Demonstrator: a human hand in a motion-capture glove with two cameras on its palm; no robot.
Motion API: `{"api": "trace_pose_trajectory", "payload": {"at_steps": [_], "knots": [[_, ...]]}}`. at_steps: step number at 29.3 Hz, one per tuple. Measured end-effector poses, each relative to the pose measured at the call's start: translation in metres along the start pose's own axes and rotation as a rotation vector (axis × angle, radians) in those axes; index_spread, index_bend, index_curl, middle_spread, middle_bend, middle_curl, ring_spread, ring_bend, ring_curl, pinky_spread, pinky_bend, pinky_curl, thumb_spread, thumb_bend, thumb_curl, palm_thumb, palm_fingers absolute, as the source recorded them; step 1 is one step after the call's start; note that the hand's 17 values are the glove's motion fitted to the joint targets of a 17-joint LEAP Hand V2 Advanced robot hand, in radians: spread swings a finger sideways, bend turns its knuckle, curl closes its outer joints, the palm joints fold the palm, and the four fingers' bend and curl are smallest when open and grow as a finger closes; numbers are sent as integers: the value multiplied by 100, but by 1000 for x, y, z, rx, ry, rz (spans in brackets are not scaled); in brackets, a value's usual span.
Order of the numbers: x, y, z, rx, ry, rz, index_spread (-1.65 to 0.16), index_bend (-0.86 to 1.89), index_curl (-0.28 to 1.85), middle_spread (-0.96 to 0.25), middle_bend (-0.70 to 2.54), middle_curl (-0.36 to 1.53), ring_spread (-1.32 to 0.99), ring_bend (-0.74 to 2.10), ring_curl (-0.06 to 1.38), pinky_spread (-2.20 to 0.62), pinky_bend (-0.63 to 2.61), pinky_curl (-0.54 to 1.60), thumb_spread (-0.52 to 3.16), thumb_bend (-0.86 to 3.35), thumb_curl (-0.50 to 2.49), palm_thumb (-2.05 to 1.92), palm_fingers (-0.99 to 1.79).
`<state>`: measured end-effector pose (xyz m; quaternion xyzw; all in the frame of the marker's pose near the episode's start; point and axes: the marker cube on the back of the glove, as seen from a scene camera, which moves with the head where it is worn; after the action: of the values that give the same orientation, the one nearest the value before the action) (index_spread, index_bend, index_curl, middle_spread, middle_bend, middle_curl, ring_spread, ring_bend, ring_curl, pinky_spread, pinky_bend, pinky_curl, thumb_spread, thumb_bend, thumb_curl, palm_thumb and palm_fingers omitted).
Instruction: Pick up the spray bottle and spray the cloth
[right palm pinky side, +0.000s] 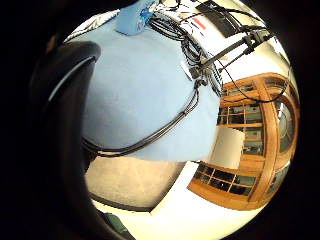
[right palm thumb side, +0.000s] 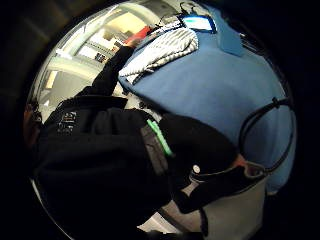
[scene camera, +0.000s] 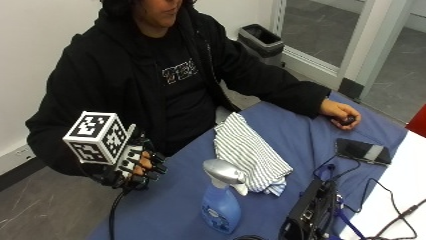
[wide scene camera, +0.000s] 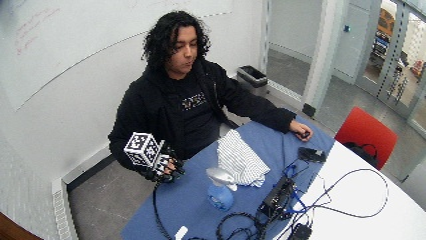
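— Spray bottle? Standing upright on the blue table cover, lower centre of the outside view, untouched.

— And the gloved right hand?

— Hovering at the table's near edge, lower left of the frame, well apart from the bottle. Fingers loosely curled, gripping nothing.

— Same in the wide view?

— Yes: right hand left of centre, off the table corner, holding nothing; bottle just right of it on the cover.

— Other hand?

— Bare left hand at right of the frame, resting on the blue cover, curled over a small dark object.

— Cloth?

— Striped cloth lying crumpled mid-frame on the cover, just behind the bottle, near its trigger head; touching or not, cannot tell.

— Rest of the surface?

— Dark phone flat at far right; black device with cables at the lower right.

— Room?

— White wall behind, grey floor, black bin at upper centre beside a glass partition; red chair at right of the wide view.
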<state>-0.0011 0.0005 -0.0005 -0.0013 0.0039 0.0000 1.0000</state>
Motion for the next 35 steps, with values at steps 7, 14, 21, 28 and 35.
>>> {"api": "trace_pose_trajectory", "payload": {"at_steps": [7, 14, 21, 28, 35], "knots": [[0, -5, -4, 11, -12, 15, -22, 17, 15, -2, 29, 15, -2, 36, 15, 11, 24, 14, 78, 15, 9, 29, 41], [8, -21, -13, 22, 2, 15, -25, 17, 20, -1, 26, 19, -2, 37, 19, 14, 22, 18, 99, 14, 13, 33, 39], [22, -45, -21, 48, -2, 6, -26, 16, 23, 0, 23, 22, -1, 37, 21, 15, 22, 22, 109, 11, 16, 35, 37], [41, -74, -25, 92, -108, 31, -27, 15, 25, 0, 20, 25, 0, 40, 24, 15, 21, 24, 114, 8, 19, 37, 36], [60, -119, -33, 121, -317, 60, -27, 11, 24, 0, 18, 26, 0, 43, 27, 16, 27, 28, 116, 6, 21, 42, 37]]}}
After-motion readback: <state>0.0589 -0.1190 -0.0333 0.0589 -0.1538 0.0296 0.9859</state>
